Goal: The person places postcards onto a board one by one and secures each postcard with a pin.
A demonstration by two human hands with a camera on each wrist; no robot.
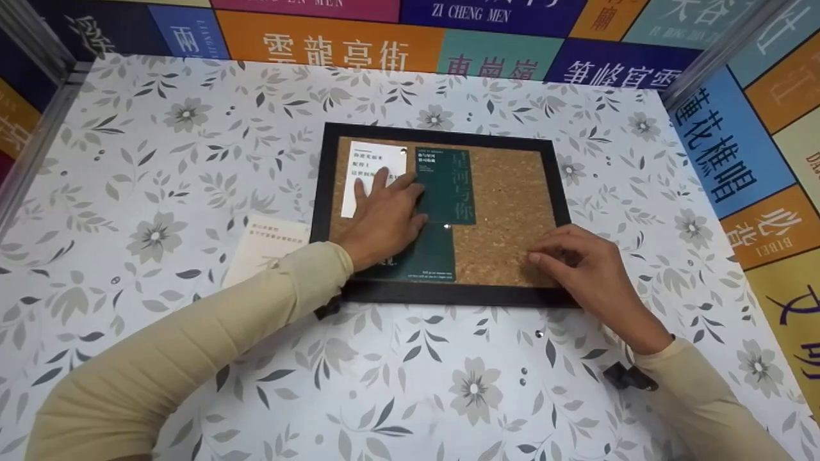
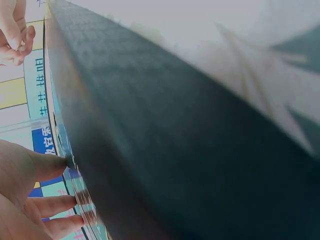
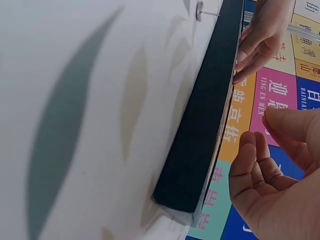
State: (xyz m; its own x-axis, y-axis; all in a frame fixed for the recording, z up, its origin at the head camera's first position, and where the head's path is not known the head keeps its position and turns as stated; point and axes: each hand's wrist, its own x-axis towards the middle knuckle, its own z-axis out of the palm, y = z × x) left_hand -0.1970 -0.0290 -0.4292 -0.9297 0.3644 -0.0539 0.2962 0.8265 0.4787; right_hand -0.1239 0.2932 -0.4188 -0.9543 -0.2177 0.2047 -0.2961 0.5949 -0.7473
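Note:
A black-framed cork board (image 1: 506,192) lies flat. My left hand (image 1: 387,214) rests on it with fingers spread, touching a white printed card (image 1: 371,153) and a dark green card (image 1: 448,186). Below, partly under that hand and wrist, lies another green card (image 1: 435,256). Silver tacks show on the white card and at the lower green card's top edge. Over the board's lower right corner, my right hand (image 1: 586,259) has its fingers bent, thumb and forefinger close together. In the left wrist view that right hand (image 2: 15,32) pinches a tiny pale thing, apparently a thumbtack.
On the flower-patterned table (image 1: 192,256), a cream card (image 1: 266,237) lies left of the board, partly behind the left sleeve. A loose thumbtack (image 1: 539,333) lies in front of the frame. Panels with coloured lettering (image 1: 333,45) stand along the back and right.

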